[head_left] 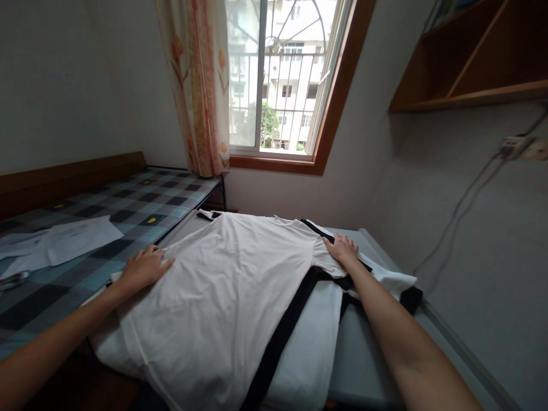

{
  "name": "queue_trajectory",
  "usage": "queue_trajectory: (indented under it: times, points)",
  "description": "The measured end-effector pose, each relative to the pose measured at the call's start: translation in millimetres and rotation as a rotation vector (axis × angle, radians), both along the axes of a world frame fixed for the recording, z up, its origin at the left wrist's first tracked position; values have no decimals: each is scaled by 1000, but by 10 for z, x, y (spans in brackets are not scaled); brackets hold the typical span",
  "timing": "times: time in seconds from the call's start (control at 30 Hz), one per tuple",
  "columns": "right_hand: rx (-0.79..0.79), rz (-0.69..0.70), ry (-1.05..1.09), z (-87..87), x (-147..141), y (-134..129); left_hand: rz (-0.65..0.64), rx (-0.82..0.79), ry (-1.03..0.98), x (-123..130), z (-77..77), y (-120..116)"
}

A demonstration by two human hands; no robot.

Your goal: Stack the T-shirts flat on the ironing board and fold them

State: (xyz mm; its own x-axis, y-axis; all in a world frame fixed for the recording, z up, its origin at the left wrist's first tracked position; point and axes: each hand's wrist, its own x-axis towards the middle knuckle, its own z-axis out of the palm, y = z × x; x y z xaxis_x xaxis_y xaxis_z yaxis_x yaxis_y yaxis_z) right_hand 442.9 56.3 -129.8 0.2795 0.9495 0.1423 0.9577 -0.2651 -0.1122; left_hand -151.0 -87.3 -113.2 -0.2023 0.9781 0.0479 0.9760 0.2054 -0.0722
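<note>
A white T-shirt (240, 274) lies spread over a grey table (363, 354), its neck end toward the window. Under it, other garments show: a black strip of cloth (285, 337) and a pale white garment (310, 337). My left hand (144, 266) rests flat on the shirt's left sleeve side, fingers spread. On the right sleeve lies my right hand (341, 249), its fingers stretched out over the cloth. More white and black cloth (387, 277) sticks out beyond my right forearm.
To the left is a bed with a checked mattress (171, 197), with sheets of paper (64, 242) on it. A curtain (205, 103) hangs beside the window (282, 85). A wooden shelf (466, 94) is on the right wall, above a socket with cables (458, 211).
</note>
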Motion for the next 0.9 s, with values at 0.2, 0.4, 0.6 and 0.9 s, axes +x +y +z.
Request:
queue_trajectory:
  times: [0.2, 0.4, 0.6, 0.9]
  points:
    - [13, -20, -28, 2, -59, -14, -39, 41, 135, 160, -55, -6]
    - [4, 55, -85, 71, -57, -36, -82, 53, 198, 244, 23, -77]
    - [-62, 91, -115, 114, -19, -40, -27, 44, 97, 352, 7, -181]
    - [-94, 33, -111, 105, 289, -104, -104, 59, 32, 540, 60, 65]
